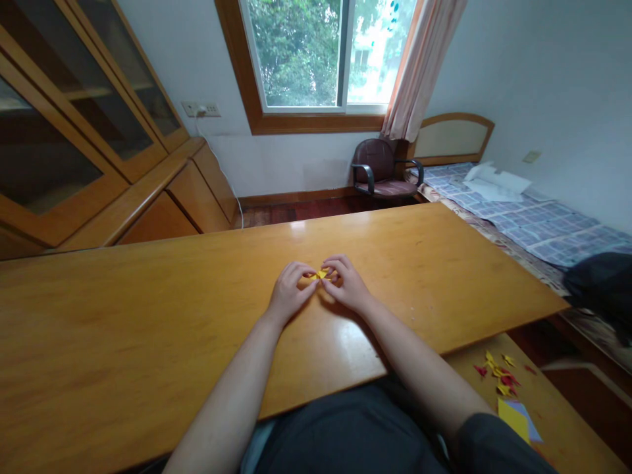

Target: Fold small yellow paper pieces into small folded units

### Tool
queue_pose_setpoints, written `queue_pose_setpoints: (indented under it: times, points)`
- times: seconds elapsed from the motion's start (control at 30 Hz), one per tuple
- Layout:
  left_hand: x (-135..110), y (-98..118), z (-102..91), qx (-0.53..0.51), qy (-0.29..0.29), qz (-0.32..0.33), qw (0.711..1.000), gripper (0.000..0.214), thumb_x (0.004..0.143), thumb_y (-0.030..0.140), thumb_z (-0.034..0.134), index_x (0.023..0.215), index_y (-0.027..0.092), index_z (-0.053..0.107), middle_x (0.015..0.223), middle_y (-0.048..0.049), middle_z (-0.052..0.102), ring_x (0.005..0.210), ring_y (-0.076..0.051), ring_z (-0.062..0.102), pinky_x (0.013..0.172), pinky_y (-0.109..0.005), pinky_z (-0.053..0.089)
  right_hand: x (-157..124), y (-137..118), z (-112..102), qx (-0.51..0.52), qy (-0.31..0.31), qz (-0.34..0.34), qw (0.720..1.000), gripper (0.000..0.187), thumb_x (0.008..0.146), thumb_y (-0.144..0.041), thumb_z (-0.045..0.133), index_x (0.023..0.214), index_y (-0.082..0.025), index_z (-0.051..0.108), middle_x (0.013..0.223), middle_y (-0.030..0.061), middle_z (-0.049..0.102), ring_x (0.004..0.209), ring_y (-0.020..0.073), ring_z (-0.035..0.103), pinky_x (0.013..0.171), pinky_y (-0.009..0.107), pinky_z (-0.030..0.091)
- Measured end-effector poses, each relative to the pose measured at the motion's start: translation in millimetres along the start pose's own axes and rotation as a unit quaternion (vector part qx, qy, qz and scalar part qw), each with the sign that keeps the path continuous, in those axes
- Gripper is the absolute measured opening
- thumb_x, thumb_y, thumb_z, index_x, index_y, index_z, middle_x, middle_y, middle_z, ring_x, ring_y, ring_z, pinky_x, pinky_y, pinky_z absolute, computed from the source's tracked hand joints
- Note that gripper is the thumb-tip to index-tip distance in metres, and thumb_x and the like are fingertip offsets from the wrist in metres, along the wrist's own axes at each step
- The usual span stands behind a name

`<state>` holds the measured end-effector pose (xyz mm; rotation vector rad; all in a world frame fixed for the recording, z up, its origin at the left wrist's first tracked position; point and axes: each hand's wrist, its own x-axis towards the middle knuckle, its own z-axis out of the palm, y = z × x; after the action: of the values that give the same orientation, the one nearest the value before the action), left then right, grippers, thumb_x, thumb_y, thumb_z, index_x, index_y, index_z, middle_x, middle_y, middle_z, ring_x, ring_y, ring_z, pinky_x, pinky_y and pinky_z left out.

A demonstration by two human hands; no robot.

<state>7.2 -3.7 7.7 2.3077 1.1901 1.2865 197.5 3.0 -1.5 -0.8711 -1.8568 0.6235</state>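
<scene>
A small folded yellow paper piece (322, 273) is held just above the wooden table (162, 316), near the middle of the view. My left hand (292, 288) pinches its left side between thumb and fingers. On the other side my right hand (346, 283) grips it the same way, so the two hands almost meet. Fingers cover much of the paper, and its exact folded shape is too small to make out.
Lower right, a side surface (557, 401) bears several small yellow and red folded paper figures (498, 372) and flat yellow sheets (513, 419). Beyond the table stand an office chair (382, 168), a bed (523, 204) and a glass-door cabinet (123, 131).
</scene>
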Motion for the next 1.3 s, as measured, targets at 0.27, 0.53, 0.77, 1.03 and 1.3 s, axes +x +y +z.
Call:
queue_pose_setpoints:
  times: [0.27,0.53,0.77,1.03,1.3]
  points:
    - [-0.5,-2.0,-0.2,-0.006,0.028,-0.026,0.999,0.008,0.086,0.024,0.064,0.093,0.02,0.062,0.089,-0.0032,0.061,0.084,-0.017,0.058,0.079,-0.031,0.048,-0.1,5.2,3.0,-0.008,0.029,0.0,1.0,0.009,0.086,-0.017,0.062,0.094,-0.019,0.061,0.089,0.003,0.058,0.072,0.0132,0.059,0.068,0.026,0.052]
    - [-0.9,-1.6,0.2,-0.022,0.016,-0.04,0.999,0.011,0.086,0.031,0.065,0.09,0.021,0.064,0.085,-0.0026,0.063,0.081,-0.018,0.059,0.077,-0.031,0.047,2.0,3.4,2.5,-0.018,0.01,0.014,1.0,0.004,0.088,-0.02,0.062,0.088,-0.02,0.066,0.086,0.0038,0.067,0.079,0.0173,0.063,0.073,0.028,0.051]
    - [-3.3,-3.4,1.7,-0.031,0.021,-0.078,0.996,0.009,0.089,0.03,0.061,0.091,0.021,0.063,0.086,-0.0014,0.067,0.08,-0.016,0.061,0.075,-0.028,0.049,3.9,5.5,-1.3,-0.019,0.019,0.02,0.999,0.008,0.091,-0.021,0.059,0.088,-0.02,0.067,0.085,0.0046,0.066,0.08,0.0179,0.062,0.073,0.029,0.05]
    - [-5.4,-8.4,7.6,-0.069,0.009,-0.101,0.992,0.031,0.086,0.026,0.064,0.116,0.026,0.057,0.094,-0.0008,0.067,0.082,-0.014,0.064,0.079,-0.029,0.053,4.0,5.5,-2.5,-0.033,-0.015,0.013,0.999,0.01,0.092,-0.017,0.057,0.089,-0.02,0.067,0.086,0.004,0.065,0.083,0.0171,0.061,0.076,0.028,0.047]
    - [-2.4,-5.3,4.3,-0.098,-0.03,-0.061,0.993,0.022,0.091,0.023,0.056,0.112,0.024,0.062,0.101,-0.0038,0.062,0.087,-0.015,0.062,0.081,-0.03,0.053,4.6,2.3,-3.5,-0.027,-0.028,0.016,0.999,0.011,0.09,-0.012,0.058,0.089,-0.019,0.066,0.088,0.0042,0.066,0.084,0.0169,0.061,0.077,0.028,0.047]
